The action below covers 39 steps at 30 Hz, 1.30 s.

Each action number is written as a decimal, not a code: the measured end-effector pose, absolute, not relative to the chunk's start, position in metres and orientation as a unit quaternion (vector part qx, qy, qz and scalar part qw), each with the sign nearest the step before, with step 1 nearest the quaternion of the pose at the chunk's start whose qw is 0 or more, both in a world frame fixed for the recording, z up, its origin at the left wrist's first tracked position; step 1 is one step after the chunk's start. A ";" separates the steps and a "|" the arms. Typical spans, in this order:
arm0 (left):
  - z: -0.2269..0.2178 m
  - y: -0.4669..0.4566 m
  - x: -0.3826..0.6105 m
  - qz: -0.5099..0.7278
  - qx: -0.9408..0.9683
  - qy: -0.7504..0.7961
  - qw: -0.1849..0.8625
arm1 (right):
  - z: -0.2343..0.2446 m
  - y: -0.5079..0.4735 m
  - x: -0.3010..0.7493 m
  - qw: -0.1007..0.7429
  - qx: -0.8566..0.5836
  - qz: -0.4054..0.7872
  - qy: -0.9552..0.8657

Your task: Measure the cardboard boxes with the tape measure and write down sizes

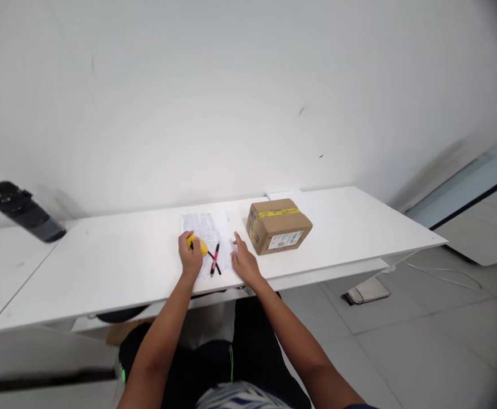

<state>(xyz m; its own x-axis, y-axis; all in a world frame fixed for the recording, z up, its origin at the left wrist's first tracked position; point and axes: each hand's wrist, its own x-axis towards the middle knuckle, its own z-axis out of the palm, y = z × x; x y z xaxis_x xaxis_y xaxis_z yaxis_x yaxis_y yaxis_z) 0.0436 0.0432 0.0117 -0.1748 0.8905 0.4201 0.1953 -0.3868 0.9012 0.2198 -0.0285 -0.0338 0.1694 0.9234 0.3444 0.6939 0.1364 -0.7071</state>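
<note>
Head view looks down on the left hand (191,257), its fingers curled round a small yellow tool (200,245) so that only the tool's far end shows past the knuckles; what kind of tool it is cannot be told. Hand and tool rest on a printed sheet (205,226) that lies flat near the middle of the white table (116,261), close to its near edge. Just right of the tool, on the same sheet, lies a pink pen (215,257), crossed with a thin black item too small to name. The right hand (243,260) lies palm down with fingers apart, gripping nothing, touching the table at the sheet's right border. Beyond that hand and a little to the right sits a closed cardboard box (279,225), sealed with yellow tape across its top and bearing a white label on the side that faces the person; box and hand are near but apart. Both bare forearms reach in from the bottom of the picture. At the far left a black device (24,211) juts out over a neighbouring white surface. On the tiled floor under the table's right end lies a flat pale object (367,291) with a cable beside it
</note>
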 end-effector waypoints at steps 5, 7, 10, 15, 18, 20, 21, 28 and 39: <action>0.082 -0.001 0.056 0.663 0.614 0.348 0.251 | -0.020 -0.044 0.212 0.558 -0.463 0.138 -0.675; 0.105 -0.028 0.068 0.612 0.628 0.318 0.361 | -0.006 -0.058 0.210 0.620 -0.419 0.132 -0.651; 0.122 -0.062 0.092 0.520 0.632 0.305 0.486 | 0.013 -0.083 0.208 0.704 -0.392 0.146 -0.574; 0.119 -0.081 0.141 0.396 0.634 0.274 0.605 | 0.016 -0.114 0.224 0.778 -0.397 0.274 -0.402; 0.113 -0.077 0.169 0.389 0.617 0.265 0.631 | 0.011 -0.122 0.253 0.796 -0.416 0.287 -0.334; 0.112 -0.069 0.184 0.375 0.596 0.272 0.656 | 0.011 -0.125 0.275 0.806 -0.436 0.252 -0.310; 0.112 -0.065 0.189 0.362 0.579 0.279 0.675 | 0.014 -0.126 0.286 0.810 -0.444 0.232 -0.304; 0.117 -0.020 0.193 0.352 0.444 0.322 0.758 | 0.056 -0.114 0.375 0.801 -0.488 0.145 -0.317; 0.099 0.069 0.178 0.402 0.488 0.470 0.616 | 0.085 -0.021 0.486 0.710 -0.650 0.193 -0.190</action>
<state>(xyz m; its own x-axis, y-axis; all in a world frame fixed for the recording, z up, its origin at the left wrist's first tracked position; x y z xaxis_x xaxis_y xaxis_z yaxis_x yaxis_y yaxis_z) 0.1777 0.0685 0.0990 0.2341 0.9541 -0.1870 -0.0369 0.2009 0.9789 0.4863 -0.0206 0.0850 0.8530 0.5216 0.0196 -0.0266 0.0809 -0.9964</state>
